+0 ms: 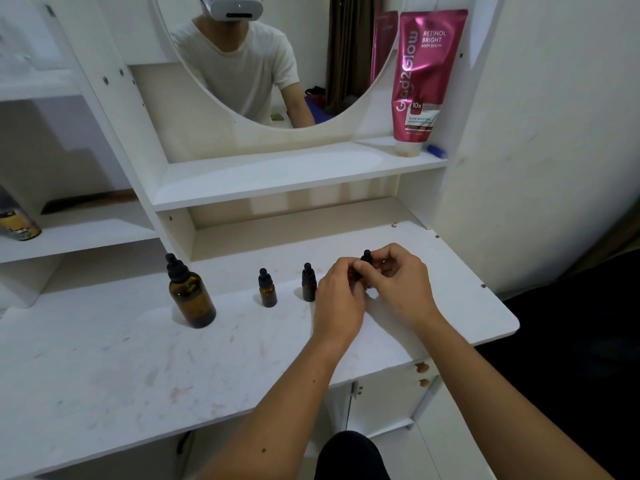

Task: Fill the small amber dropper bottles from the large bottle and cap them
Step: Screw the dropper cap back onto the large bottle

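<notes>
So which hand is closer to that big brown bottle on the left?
Left. The left hand is beside the nearest small bottle, well to the right of the large bottle; the right hand is farther right. Both hold a third small bottle.

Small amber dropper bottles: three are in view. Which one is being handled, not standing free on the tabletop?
The rightmost small bottle, gripped between the left hand and right hand. The middle small bottle and left small bottle stand untouched.

Home bedroom: white vanity (242,358), mirror (277,64), body serum (426,74)
</notes>
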### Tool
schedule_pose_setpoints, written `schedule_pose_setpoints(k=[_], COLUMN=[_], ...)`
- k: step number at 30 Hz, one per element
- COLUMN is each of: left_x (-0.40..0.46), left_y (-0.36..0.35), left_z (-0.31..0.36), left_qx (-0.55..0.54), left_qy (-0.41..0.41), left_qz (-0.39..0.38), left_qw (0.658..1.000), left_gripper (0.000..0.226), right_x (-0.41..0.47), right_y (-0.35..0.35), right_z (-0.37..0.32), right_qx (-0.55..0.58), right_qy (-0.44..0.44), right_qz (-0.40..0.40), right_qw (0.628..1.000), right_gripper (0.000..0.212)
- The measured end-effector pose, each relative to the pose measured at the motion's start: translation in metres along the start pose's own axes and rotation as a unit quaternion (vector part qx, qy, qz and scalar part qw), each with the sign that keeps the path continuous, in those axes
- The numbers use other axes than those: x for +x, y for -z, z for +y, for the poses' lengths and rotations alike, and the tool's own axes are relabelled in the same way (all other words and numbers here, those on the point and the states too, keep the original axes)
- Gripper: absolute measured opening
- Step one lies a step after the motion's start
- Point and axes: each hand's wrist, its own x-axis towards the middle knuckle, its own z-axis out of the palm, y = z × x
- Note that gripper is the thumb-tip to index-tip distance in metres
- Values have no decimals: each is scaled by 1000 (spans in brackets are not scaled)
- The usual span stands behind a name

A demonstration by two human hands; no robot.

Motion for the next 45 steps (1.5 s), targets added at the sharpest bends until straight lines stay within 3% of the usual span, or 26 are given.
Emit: schedule_pose_setpoints(k=[9,15,21,30,34,38,45], left_x=[-23,-50,-69,-87,-81,-68,-62], left_y=[15,59,119,204,224,226,228], left_z=[5,2,-7,-37,-52,-63,-68], left_qx=[6,-97,-96,-32,17,-1,-12], left_qy=[21,64,66,34,54,114,91], left_qz=[31,45,53,200,249,190,153], left_qw=[999,992,992,979,967,975,984], left_gripper=[37,32,27,17,43,70,44], right_x=[-14,-31,-51,-72,-70,-65,-61], right_y=[3,-6,-43,-126,-163,-186,-196], right_z=[-15,-48,-81,-130,-145,-151,-148], right_qx=[-31,-21,0,35,4,-26,13], right_qy=[19,101,126,175,201,169,93], right_qz=[41,84,49,-30,-88,-149,-139], right_qw=[998,991,991,984,976,974,986], right_gripper=[42,38,35,33,38,39,28])
